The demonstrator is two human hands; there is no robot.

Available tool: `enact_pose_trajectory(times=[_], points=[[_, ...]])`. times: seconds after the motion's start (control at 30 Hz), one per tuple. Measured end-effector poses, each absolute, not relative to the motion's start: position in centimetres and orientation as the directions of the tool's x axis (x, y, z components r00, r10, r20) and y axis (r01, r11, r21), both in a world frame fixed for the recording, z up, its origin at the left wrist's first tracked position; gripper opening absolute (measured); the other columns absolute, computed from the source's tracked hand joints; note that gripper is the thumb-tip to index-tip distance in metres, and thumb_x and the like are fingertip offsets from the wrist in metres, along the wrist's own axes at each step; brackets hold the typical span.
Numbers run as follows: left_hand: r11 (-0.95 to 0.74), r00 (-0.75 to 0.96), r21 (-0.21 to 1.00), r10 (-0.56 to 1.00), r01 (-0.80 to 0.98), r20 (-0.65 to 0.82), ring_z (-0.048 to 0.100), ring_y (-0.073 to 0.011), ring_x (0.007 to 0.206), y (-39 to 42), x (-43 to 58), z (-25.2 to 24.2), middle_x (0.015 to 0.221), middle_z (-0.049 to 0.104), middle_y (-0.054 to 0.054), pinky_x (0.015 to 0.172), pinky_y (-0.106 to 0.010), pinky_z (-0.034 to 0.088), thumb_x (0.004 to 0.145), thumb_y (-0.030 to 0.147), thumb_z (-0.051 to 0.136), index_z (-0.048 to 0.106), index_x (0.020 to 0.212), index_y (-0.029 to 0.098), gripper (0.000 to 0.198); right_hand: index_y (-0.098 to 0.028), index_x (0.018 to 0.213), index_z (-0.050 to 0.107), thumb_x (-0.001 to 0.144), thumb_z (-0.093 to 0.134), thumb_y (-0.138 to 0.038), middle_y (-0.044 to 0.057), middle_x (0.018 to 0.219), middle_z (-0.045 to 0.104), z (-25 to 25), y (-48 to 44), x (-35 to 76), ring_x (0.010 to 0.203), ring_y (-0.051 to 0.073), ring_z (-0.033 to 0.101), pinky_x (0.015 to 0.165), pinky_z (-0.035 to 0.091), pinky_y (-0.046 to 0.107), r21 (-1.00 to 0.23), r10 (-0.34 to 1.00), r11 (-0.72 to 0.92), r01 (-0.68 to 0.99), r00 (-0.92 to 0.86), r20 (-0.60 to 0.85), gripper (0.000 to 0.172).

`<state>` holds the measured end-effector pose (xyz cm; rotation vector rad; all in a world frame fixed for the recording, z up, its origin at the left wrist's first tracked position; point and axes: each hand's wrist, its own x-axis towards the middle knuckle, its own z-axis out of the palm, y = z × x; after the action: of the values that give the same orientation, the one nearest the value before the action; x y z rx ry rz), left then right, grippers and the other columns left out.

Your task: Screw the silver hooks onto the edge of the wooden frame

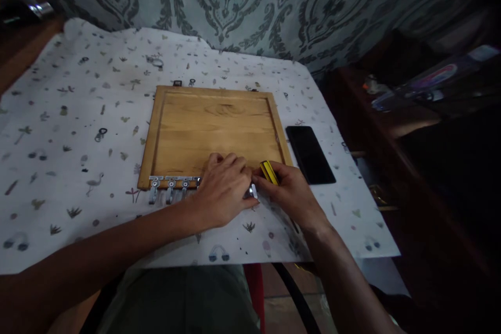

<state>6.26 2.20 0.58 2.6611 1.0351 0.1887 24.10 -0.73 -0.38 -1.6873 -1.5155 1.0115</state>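
Observation:
A framed wooden board (215,125) lies flat on the table. Along its near edge runs a row of shiny metal hooks (171,185), several visible left of my left hand (225,188). That hand reaches across the near edge, fingers curled down, with a shiny metal hook (252,191) between its fingers and thumb. Close beside it, at the board's near right corner, my right hand (287,188) is closed around a yellow tool with dark edges (269,172). Its exact kind is hidden by the fingers. The fingertips of both hands nearly meet.
A black phone (311,155) lies right of the board. White printed cloth (97,130) covers the table, whose near edge is at my lap. Patterned curtain-like fabric (235,0) hangs behind. A clear bottle (434,78) lies on dark furniture at right.

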Motion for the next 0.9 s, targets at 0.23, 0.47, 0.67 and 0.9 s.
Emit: enact_pose_trajectory(times=[0.23, 0.47, 0.67, 0.9], points=[[-0.711, 0.731, 0.315, 0.678, 0.629, 0.07, 0.058, -0.0273, 0.107, 2.0, 6.2, 0.3, 0.105, 0.067, -0.008, 0.092, -0.044, 0.038, 0.089, 0.051, 0.071, 0.067, 0.1, 0.015, 0.039, -0.018, 0.081, 0.073, 0.077, 0.071, -0.041, 0.003, 0.073, 0.072, -0.6, -1.2, 24.4, 0.067, 0.018, 0.062, 0.063, 0.049, 0.031, -0.863, 0.991, -0.131, 0.488, 0.101, -0.093, 0.023], [-0.712, 0.733, 0.326, 0.675, 0.621, 0.078, 0.057, -0.0291, 0.109, 1.9, 6.2, 0.0, 0.106, 0.065, -0.009, 0.092, -0.046, 0.038, 0.089, 0.052, 0.071, 0.067, 0.101, 0.014, 0.04, -0.019, 0.082, 0.073, 0.08, 0.067, -0.036, 0.003, 0.075, 0.074, -0.3, -1.4, 24.2, 0.069, 0.019, 0.066, 0.065, 0.05, 0.03, -0.802, 0.994, -0.105, 0.587, 0.039, -0.101, 0.018], [-0.719, 0.738, 0.315, 0.67, 0.62, 0.079, 0.057, -0.028, 0.109, 2.0, 6.2, 0.0, 0.106, 0.066, -0.008, 0.092, -0.044, 0.039, 0.089, 0.051, 0.07, 0.068, 0.105, 0.014, 0.041, -0.02, 0.082, 0.07, 0.08, 0.064, -0.027, 0.003, 0.078, 0.074, 0.0, -1.6, 24.1, 0.072, 0.019, 0.065, 0.067, 0.048, 0.031, -0.755, 0.995, -0.081, 0.65, 0.01, -0.098, 0.009], [-0.716, 0.738, 0.325, 0.671, 0.617, 0.077, 0.057, -0.0284, 0.109, 1.9, 6.2, 0.1, 0.105, 0.065, -0.009, 0.092, -0.045, 0.038, 0.09, 0.051, 0.07, 0.069, 0.101, 0.014, 0.038, -0.02, 0.075, 0.064, 0.083, 0.065, -0.032, 0.0, 0.069, 0.066, -0.3, -2.3, 24.0, 0.063, 0.016, 0.057, 0.058, 0.043, 0.027, -0.753, 0.997, -0.073, 0.654, 0.048, -0.055, 0.014]])
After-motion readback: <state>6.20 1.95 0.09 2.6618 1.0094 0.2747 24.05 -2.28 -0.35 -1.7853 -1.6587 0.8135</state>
